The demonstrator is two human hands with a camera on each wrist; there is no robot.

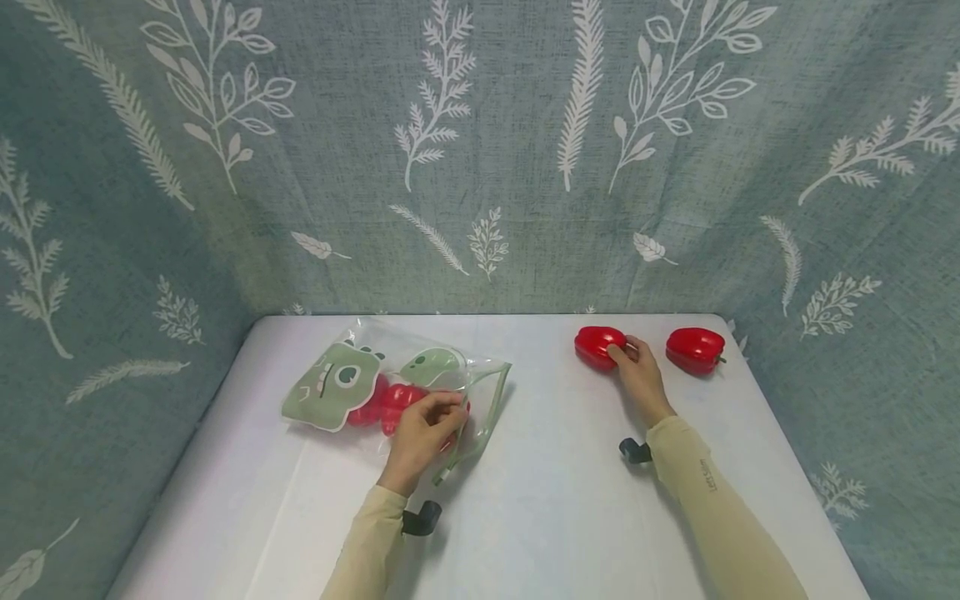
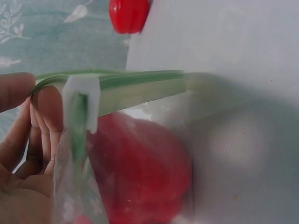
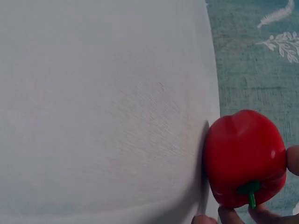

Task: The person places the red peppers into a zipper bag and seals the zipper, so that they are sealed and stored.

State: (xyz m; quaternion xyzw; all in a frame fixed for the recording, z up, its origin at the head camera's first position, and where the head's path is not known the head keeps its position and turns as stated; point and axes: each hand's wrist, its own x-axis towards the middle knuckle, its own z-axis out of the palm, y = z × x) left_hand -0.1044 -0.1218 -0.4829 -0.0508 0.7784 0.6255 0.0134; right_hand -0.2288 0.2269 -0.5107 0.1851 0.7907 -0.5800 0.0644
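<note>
A clear zip bag (image 1: 330, 390) with a green cartoon print lies on the left of the table, with red bell peppers (image 1: 401, 402) visible inside. My left hand (image 1: 423, 435) pinches its green-edged mouth (image 2: 145, 80) between thumb and fingers, and the mouth stands apart there. Close by in the left wrist view, a red pepper (image 2: 145, 172) shows through the plastic. Toward the back right, my right hand (image 1: 641, 382) holds another red bell pepper (image 1: 595, 347) by its right side. Its green stem (image 3: 251, 198) faces the hand in the right wrist view.
One more red bell pepper (image 1: 693, 350) lies at the back right corner, to the right of my right hand. The white table (image 1: 555, 500) is bounded by green leaf-patterned curtains (image 1: 510, 150) at the back and both sides.
</note>
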